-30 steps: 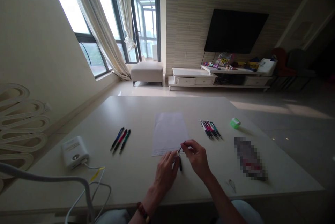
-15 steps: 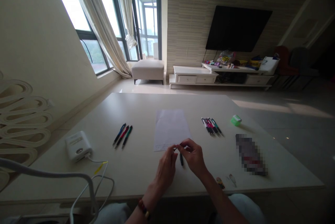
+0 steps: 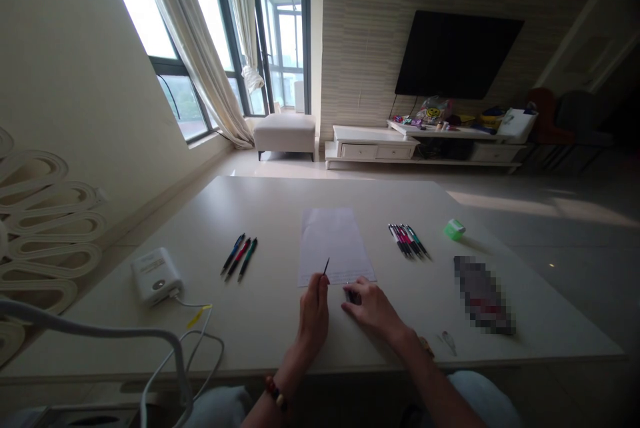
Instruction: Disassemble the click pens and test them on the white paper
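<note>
My left hand (image 3: 314, 315) is closed on a thin dark pen refill (image 3: 327, 266), which sticks up from the fingertips over the near edge of a white sheet of paper (image 3: 330, 235). Just to the right, my right hand (image 3: 376, 309) bends its thumb and fingers round a dark pen barrel (image 3: 353, 295) at the table top, and part of the barrel is hidden by the fingers. Several lines of small writing run along the sheet's near edge. A blue, a red and a green pen (image 3: 247, 260) lie side by side to the left.
Several pens (image 3: 407, 241) lie in a row right of the paper. Further right are a green-and-white small box (image 3: 455, 229) and a blurred-out item (image 3: 483, 296). A white power bank (image 3: 157, 276) with a cable (image 3: 200, 318) rests on the table's left. Small clear pieces (image 3: 449, 341) lie near the front edge.
My hands were together at the fingertips and have parted. The left now holds the refill upright; the right has come down onto the pen barrel that was lying on the table.
</note>
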Motion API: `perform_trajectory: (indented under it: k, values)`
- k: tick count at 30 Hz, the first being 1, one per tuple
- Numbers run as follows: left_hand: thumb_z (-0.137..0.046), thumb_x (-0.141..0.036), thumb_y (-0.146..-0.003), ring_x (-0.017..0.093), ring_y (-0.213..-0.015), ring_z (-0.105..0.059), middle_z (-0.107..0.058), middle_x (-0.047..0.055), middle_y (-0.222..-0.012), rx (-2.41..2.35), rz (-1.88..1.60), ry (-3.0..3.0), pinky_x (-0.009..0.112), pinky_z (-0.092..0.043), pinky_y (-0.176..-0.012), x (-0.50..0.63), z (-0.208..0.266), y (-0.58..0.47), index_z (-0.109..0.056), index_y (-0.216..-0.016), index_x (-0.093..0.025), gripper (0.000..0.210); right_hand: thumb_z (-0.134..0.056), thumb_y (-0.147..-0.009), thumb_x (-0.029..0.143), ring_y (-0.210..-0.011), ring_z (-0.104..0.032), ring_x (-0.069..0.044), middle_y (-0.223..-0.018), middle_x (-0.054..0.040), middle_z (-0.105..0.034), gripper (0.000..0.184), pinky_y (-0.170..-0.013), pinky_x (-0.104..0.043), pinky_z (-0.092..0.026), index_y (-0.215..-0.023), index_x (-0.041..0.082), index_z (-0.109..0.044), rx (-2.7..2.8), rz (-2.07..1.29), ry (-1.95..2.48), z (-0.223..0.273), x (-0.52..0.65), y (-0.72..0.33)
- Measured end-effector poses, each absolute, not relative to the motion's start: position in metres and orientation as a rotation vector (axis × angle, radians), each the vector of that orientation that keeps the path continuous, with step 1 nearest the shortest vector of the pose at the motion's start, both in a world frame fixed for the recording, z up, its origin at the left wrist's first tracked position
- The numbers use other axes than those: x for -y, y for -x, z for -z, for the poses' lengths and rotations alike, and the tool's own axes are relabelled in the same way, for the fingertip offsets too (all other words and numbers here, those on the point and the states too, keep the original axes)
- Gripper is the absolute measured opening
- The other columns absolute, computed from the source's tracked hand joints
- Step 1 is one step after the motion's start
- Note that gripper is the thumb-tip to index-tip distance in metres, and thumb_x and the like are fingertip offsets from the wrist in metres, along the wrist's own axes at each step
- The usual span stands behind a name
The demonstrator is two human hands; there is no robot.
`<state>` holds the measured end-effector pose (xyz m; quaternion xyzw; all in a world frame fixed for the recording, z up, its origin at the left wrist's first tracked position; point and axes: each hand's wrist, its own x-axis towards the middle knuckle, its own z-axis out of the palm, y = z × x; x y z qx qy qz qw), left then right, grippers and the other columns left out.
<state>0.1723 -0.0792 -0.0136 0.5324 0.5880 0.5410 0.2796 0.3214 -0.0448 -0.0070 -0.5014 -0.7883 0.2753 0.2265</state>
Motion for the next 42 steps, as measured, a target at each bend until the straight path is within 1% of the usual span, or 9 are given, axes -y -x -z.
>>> perform_trajectory:
  k: [3,6,12,16,18,21,26,35,42]
  values:
    - [-0.033,-0.044,-0.09,0.011,-0.056,-0.043,-0.046,-0.004,-0.062,-1.589,-1.431,-1.447,0.022,-0.034,-0.054,0.081,0.013,-0.172,-0.044,-0.075,-0.02,0.03,-0.063,-0.073,0.025,-0.08,-0.06,-0.017,-0.091,-0.0048,-0.061,0.016,-0.078,-0.026,-0.045,-0.088,0.021,-0.07,2.169,-0.743,1.379,0.009,0.044,-0.322]
    - [-0.032,-0.044,-0.09,0.011,-0.057,-0.042,-0.046,-0.004,-0.063,-1.599,-1.406,-1.461,0.022,-0.033,-0.055,0.083,0.015,-0.171,-0.045,-0.076,-0.02,0.031,-0.062,-0.075,0.025,-0.076,-0.06,-0.016,-0.089,-0.0039,-0.06,0.013,-0.075,-0.026,-0.045,-0.084,0.022,-0.07,2.174,-0.719,1.402,0.009,0.043,-0.324]
    - [-0.033,-0.041,-0.09,0.011,-0.059,-0.044,-0.048,-0.004,-0.064,-1.583,-1.337,-1.507,0.021,-0.033,-0.056,0.086,0.017,-0.17,-0.044,-0.075,-0.02,0.028,-0.065,-0.071,0.03,-0.067,-0.059,-0.015,-0.088,-0.0043,-0.062,0.014,-0.068,-0.027,-0.046,-0.081,0.021,-0.067,2.049,-0.666,1.397,0.012,0.041,-0.319]
    - [-0.032,-0.042,-0.09,0.011,-0.059,-0.043,-0.047,-0.004,-0.064,-1.576,-1.265,-1.544,0.021,-0.032,-0.057,0.09,0.015,-0.172,-0.044,-0.074,-0.02,0.03,-0.065,-0.07,0.036,-0.059,-0.06,-0.015,-0.071,-0.0046,-0.065,0.021,-0.056,-0.026,-0.047,-0.075,0.016,-0.066,1.711,-0.883,1.225,0.012,0.036,-0.317]
    - [-0.031,-0.042,-0.091,0.011,-0.059,-0.044,-0.048,-0.004,-0.064,-1.566,-1.23,-1.564,0.022,-0.033,-0.058,0.091,0.014,-0.173,-0.044,-0.075,-0.02,0.03,-0.067,-0.069,0.039,-0.062,-0.062,-0.017,-0.071,-0.006,-0.068,0.026,-0.053,-0.026,-0.047,-0.081,0.015,-0.066,1.479,-1.017,1.143,0.009,0.034,-0.316]
    - [-0.032,-0.04,-0.091,0.011,-0.06,-0.044,-0.05,-0.003,-0.065,-1.546,-1.211,-1.595,0.022,-0.033,-0.058,0.092,0.012,-0.173,-0.045,-0.076,-0.02,0.029,-0.071,-0.067,0.038,-0.07,-0.064,-0.02,-0.079,-0.0093,-0.071,0.033,-0.053,-0.027,-0.048,-0.088,0.014,-0.066,1.213,-1.121,1.04,0.003,0.034,-0.316]
    - [-0.032,-0.037,-0.091,0.012,-0.062,-0.046,-0.054,-0.001,-0.071,-1.516,-1.177,-1.665,0.022,-0.035,-0.06,0.093,0.011,-0.174,-0.048,-0.078,-0.021,0.026,-0.071,-0.069,0.034,-0.074,-0.064,-0.02,-0.084,-0.0098,-0.071,0.025,-0.054,-0.027,-0.048,-0.084,0.015,-0.067,1.142,-1.088,0.98,-0.01,0.038,-0.316]
    - [-0.031,-0.035,-0.092,0.013,-0.064,-0.047,-0.056,0.0,-0.073,-1.53,-1.132,-1.711,0.023,-0.037,-0.064,0.094,0.011,-0.176,-0.048,-0.077,-0.02,0.026,-0.072,-0.068,0.03,-0.072,-0.065,-0.019,-0.081,-0.0079,-0.072,0.02,-0.058,-0.027,-0.05,-0.081,0.016,-0.067,1.225,-1.169,0.959,-0.016,0.043,-0.313]
    - [-0.03,-0.036,-0.092,0.014,-0.068,-0.051,-0.059,0.002,-0.078,-1.505,-1.132,-1.709,0.024,-0.039,-0.066,0.096,0.005,-0.177,-0.052,-0.085,-0.021,0.027,-0.075,-0.065,0.028,-0.072,-0.066,-0.02,-0.079,-0.0065,-0.071,0.029,-0.061,-0.029,-0.052,-0.09,0.017,-0.065,1.223,-1.187,0.971,-0.007,0.042,-0.315]
